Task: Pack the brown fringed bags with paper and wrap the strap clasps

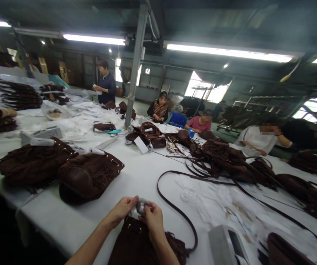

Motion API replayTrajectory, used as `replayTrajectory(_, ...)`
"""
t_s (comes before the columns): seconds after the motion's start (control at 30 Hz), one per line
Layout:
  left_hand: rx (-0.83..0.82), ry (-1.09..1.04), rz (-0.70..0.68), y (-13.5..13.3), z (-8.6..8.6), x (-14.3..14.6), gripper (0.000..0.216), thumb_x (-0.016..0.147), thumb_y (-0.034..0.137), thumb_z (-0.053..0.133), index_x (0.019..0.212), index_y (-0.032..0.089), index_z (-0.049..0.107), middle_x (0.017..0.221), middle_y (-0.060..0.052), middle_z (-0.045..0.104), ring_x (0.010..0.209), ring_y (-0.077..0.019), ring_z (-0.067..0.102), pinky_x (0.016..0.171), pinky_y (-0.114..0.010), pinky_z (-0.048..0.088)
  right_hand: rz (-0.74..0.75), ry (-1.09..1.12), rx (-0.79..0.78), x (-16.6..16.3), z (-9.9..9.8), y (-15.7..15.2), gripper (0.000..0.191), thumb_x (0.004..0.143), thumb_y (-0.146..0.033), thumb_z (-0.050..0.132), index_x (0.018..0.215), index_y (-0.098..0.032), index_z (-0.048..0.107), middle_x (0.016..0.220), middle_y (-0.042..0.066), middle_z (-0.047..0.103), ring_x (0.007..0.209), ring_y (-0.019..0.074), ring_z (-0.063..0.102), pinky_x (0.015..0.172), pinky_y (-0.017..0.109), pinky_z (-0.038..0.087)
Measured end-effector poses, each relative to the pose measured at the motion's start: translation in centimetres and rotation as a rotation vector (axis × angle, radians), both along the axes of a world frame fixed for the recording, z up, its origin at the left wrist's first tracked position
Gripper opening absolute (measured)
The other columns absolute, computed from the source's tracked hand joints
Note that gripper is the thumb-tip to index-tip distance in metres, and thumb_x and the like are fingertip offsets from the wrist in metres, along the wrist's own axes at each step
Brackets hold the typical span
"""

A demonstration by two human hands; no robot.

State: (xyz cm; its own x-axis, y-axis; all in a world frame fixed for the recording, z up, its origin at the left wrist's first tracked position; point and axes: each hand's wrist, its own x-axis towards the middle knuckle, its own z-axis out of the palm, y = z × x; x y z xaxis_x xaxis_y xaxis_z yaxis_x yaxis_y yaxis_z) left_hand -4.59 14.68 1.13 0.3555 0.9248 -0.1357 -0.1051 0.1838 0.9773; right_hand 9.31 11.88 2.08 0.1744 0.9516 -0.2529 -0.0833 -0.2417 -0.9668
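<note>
two hands pinch one small pale, crinkly piece [140, 207] above the brown suede bag [138, 243] at the near edge of the surface [144, 173]; left hand [123, 209] and right hand [153, 218] both closed on it. it looks light and soft, best held by its edges. a long strap [175, 206] loops beside.
</note>
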Motion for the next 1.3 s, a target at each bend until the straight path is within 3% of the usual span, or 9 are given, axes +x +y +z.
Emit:
replayTrajectory(0.27, -0.024, -0.036, 0.016, -0.4, -0.2, 0.6, 0.063, 0.071, 0.070, 0.052, 0.076, 0.010, 0.068, 0.062, -0.002, 0.058, 0.059, -0.0132, 0.044, 0.058, -0.026, 0.030, -0.036, 0.105, 0.003, -0.9, -0.7, -0.5, 0.036, 0.071, -0.035, 0.061, 0.099, -0.014, 0.054, 0.088, 0.010, 0.065, 0.085, 0.0250, 0.064, 0.069, 0.037, 0.057)
replayTrajectory(0.4, -0.027, -0.119, -0.013, -0.9, 0.3, 0.5, 0.056, 0.073, 0.065, 0.056, 0.084, 0.011, 0.069, 0.070, -0.003, 0.062, 0.066, -0.0146, 0.049, 0.064, -0.026, 0.035, 0.022, 0.064, 0.041, -0.3, -0.4, -0.5, 0.048, 0.069, -0.031, 0.065, 0.112, -0.015, 0.050, 0.080, 0.006, 0.067, 0.071, 0.0225, 0.064, 0.059, 0.033, 0.055)
replayTrajectory(0.53, -0.026, -0.153, -0.024, -0.9, 0.5, 0.5, 0.051, 0.075, 0.061, 0.058, 0.081, 0.011, 0.068, 0.062, 0.000, 0.056, 0.059, -0.0104, 0.042, 0.058, -0.024, 0.030, 0.136, -0.376, 0.230, 1.0, 0.4, -0.3, 0.048, 0.080, -0.027, 0.054, 0.126, -0.016, 0.045, 0.066, 0.001, 0.065, 0.055, 0.0187, 0.059, 0.055, 0.031, 0.050)
replayTrajectory(0.6, -0.037, -0.151, -0.014, -0.8, 0.3, 0.6, 0.049, 0.076, 0.059, 0.058, 0.078, 0.011, 0.067, 0.057, 0.003, 0.050, 0.052, -0.0079, 0.031, 0.051, -0.024, 0.023, 0.156, -0.595, 0.385, 1.5, 0.8, -0.2, 0.043, 0.084, -0.026, 0.050, 0.125, -0.017, 0.049, 0.084, 0.006, 0.069, 0.073, 0.0218, 0.064, 0.068, 0.035, 0.052)
replayTrajectory(0.7, -0.058, -0.154, -0.013, -0.6, 0.1, 0.6, 0.047, 0.076, 0.058, 0.058, 0.075, 0.012, 0.064, 0.055, 0.005, 0.045, 0.050, -0.0073, 0.025, 0.049, -0.025, 0.018, 0.191, -0.745, 0.561, 1.7, 0.9, -0.1, 0.036, 0.085, -0.022, 0.047, 0.120, -0.018, 0.055, 0.116, 0.012, 0.062, 0.106, 0.0249, 0.057, 0.091, 0.039, 0.047)
replayTrajectory(0.77, -0.064, -0.164, -0.020, -0.6, 0.1, 0.6, 0.047, 0.077, 0.059, 0.057, 0.077, 0.012, 0.063, 0.060, 0.003, 0.047, 0.052, -0.0079, 0.029, 0.051, -0.025, 0.020, 0.222, -0.796, 0.600, 1.7, 0.8, 0.0, 0.035, 0.086, -0.019, 0.044, 0.119, -0.018, 0.055, 0.110, 0.012, 0.063, 0.102, 0.0234, 0.059, 0.090, 0.037, 0.047)
replayTrajectory(0.9, -0.087, -0.179, -0.050, -0.9, 0.5, 0.3, 0.052, 0.076, 0.063, 0.054, 0.080, 0.012, 0.063, 0.065, 0.001, 0.050, 0.058, -0.0095, 0.034, 0.054, -0.025, 0.025, 0.193, -0.833, 0.623, 1.3, 0.7, 0.0, 0.032, 0.087, -0.018, 0.041, 0.115, -0.019, 0.057, 0.092, 0.009, 0.062, 0.084, 0.0217, 0.060, 0.077, 0.034, 0.049)
replayTrajectory(1.17, -0.202, -0.284, -0.129, -0.9, 0.1, 0.3, 0.050, 0.076, 0.060, 0.058, 0.085, 0.011, 0.064, 0.068, -0.002, 0.058, 0.060, -0.0108, 0.044, 0.056, -0.024, 0.031, 0.058, -0.927, 0.559, 0.7, 0.6, -0.4, 0.031, 0.086, -0.022, 0.044, 0.109, -0.020, 0.064, 0.084, 0.010, 0.065, 0.079, 0.0250, 0.059, 0.076, 0.037, 0.044)
replayTrajectory(1.3, -0.229, -0.333, -0.068, -0.9, -0.4, 0.4, 0.041, 0.076, 0.054, 0.062, 0.085, 0.013, 0.065, 0.068, 0.001, 0.055, 0.058, -0.0078, 0.041, 0.055, -0.021, 0.032, 0.076, -0.487, 0.384, 0.9, 1.6, 0.1, 0.028, 0.076, -0.024, 0.057, 0.102, -0.020, 0.067, 0.094, 0.010, 0.067, 0.091, 0.0259, 0.058, 0.088, 0.039, 0.042)
